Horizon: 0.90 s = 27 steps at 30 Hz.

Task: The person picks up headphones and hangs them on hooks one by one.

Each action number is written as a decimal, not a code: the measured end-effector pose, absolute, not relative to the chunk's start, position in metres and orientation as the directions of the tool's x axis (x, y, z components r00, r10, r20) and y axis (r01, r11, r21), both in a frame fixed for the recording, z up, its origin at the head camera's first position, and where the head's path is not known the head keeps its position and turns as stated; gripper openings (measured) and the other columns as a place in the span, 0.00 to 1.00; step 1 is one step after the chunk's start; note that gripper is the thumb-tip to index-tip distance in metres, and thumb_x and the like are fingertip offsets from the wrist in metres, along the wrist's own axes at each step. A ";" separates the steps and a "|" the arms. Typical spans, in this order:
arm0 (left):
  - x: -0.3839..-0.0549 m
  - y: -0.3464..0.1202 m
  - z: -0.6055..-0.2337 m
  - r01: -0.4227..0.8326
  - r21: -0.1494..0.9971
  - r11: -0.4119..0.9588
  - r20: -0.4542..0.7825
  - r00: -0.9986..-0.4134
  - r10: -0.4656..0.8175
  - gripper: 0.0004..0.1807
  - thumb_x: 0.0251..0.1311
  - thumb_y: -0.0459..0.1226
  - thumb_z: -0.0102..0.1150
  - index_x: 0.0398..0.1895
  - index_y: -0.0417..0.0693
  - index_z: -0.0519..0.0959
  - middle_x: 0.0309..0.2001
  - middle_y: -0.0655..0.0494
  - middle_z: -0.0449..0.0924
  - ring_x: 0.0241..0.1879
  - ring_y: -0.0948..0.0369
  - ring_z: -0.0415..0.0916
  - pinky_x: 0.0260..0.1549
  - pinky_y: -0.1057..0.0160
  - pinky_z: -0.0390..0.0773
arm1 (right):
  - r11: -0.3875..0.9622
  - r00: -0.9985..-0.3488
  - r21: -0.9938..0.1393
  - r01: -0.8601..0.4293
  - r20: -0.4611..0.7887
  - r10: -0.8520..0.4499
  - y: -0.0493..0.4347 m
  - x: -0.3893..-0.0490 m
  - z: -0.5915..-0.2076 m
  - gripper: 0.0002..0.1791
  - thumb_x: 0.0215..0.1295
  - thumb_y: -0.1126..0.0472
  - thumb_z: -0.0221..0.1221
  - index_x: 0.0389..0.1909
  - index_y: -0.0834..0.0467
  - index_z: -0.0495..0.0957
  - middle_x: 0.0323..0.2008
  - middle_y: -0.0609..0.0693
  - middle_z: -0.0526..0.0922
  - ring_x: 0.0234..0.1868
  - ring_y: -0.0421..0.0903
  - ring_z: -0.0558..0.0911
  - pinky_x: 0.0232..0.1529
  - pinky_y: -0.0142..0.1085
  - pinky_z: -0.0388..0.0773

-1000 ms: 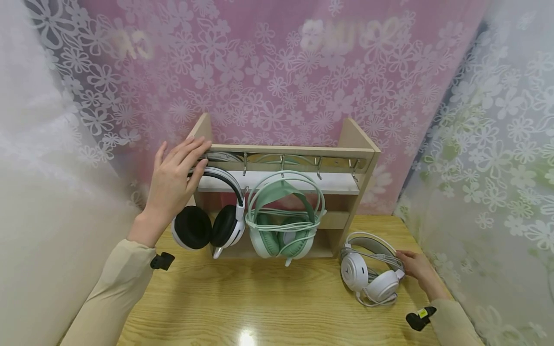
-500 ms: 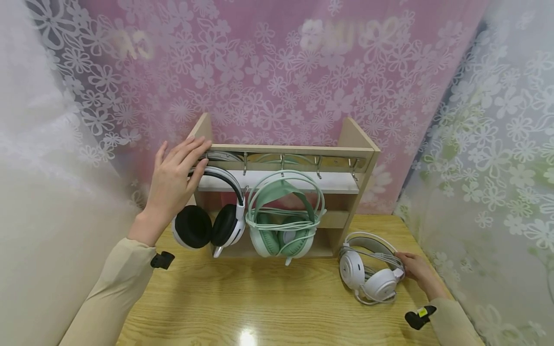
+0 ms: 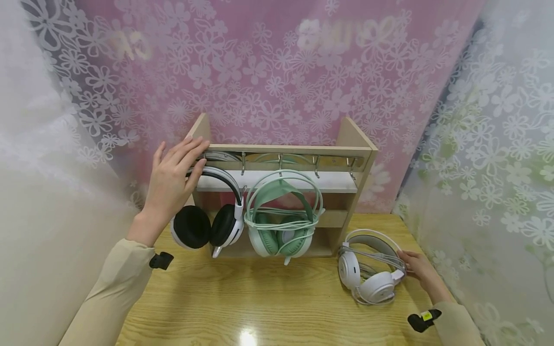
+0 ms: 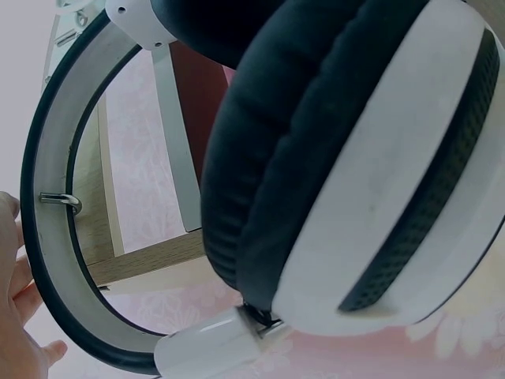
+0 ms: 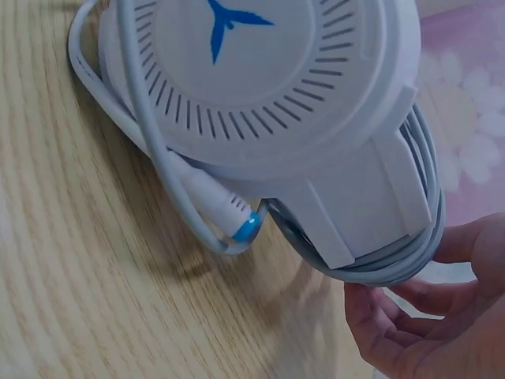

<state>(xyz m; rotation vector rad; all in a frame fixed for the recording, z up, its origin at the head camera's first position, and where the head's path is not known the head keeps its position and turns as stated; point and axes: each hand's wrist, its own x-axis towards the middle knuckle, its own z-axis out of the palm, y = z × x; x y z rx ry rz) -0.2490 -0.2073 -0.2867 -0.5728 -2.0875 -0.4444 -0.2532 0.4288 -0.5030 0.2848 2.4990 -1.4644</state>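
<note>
My left hand (image 3: 170, 180) rests with extended fingers on the top left corner of a wooden rack (image 3: 287, 147). Under it, white headphones with black ear pads (image 3: 225, 228) hang by their headband from a metal hook (image 4: 59, 199). At the right, white headphones (image 3: 349, 270) with a grey cable wound about them tilt close over the table. My right hand (image 3: 421, 271) grips them at the right end of the headband. In the right wrist view, its thumb and curled fingers pinch around the wound cable (image 5: 430, 233), below an ear cup with a blue emblem (image 5: 229, 24).
Green headphones (image 3: 270, 192) wrapped in their cable hang at the rack's middle. Bare hooks (image 3: 317, 167) follow to their right. A white shelf (image 3: 335, 181) lies behind the hooks. Wood-grain table (image 3: 242, 302) spreads in front, with flowered curtains (image 3: 277, 86) around.
The white headphones at the right have tilted slightly, their ear cups shifting a little left, while my right hand stays on them. My left hand keeps its place on the rack.
</note>
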 end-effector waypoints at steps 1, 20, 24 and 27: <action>-0.249 -0.207 -0.287 0.552 0.095 0.828 0.842 -0.489 0.230 0.23 0.72 0.40 0.57 0.69 0.51 0.75 0.69 0.51 0.74 0.72 0.50 0.66 0.76 0.41 0.43 | 0.485 -0.955 -0.828 0.280 -0.293 0.050 0.429 -0.253 -0.502 0.40 0.82 0.50 0.42 0.70 0.85 0.49 0.43 0.49 0.82 0.36 0.30 0.77 0.39 0.30 0.79; -0.249 -0.206 -0.287 0.553 0.092 0.828 0.844 -0.484 0.230 0.23 0.72 0.40 0.57 0.69 0.51 0.75 0.69 0.51 0.74 0.72 0.50 0.66 0.75 0.39 0.44 | 0.541 -0.975 -0.815 0.209 -0.218 0.047 0.413 -0.233 -0.484 0.34 0.83 0.57 0.35 0.68 0.87 0.50 0.41 0.51 0.83 0.36 0.28 0.75 0.40 0.29 0.78; -0.250 -0.207 -0.287 0.553 0.092 0.828 0.844 -0.484 0.229 0.23 0.72 0.40 0.57 0.69 0.51 0.75 0.69 0.51 0.74 0.72 0.50 0.66 0.75 0.40 0.44 | 0.575 -0.976 -0.789 0.215 -0.194 0.099 0.408 -0.228 -0.481 0.34 0.83 0.55 0.36 0.68 0.86 0.52 0.46 0.68 0.80 0.39 0.35 0.78 0.47 0.37 0.79; -0.250 -0.207 -0.287 0.550 0.095 0.830 0.844 -0.487 0.227 0.23 0.72 0.40 0.57 0.69 0.51 0.75 0.69 0.51 0.74 0.72 0.50 0.66 0.76 0.40 0.44 | 0.590 -0.974 -0.775 0.228 -0.184 0.134 0.405 -0.222 -0.479 0.36 0.83 0.53 0.36 0.68 0.86 0.52 0.56 0.79 0.70 0.44 0.48 0.81 0.52 0.47 0.78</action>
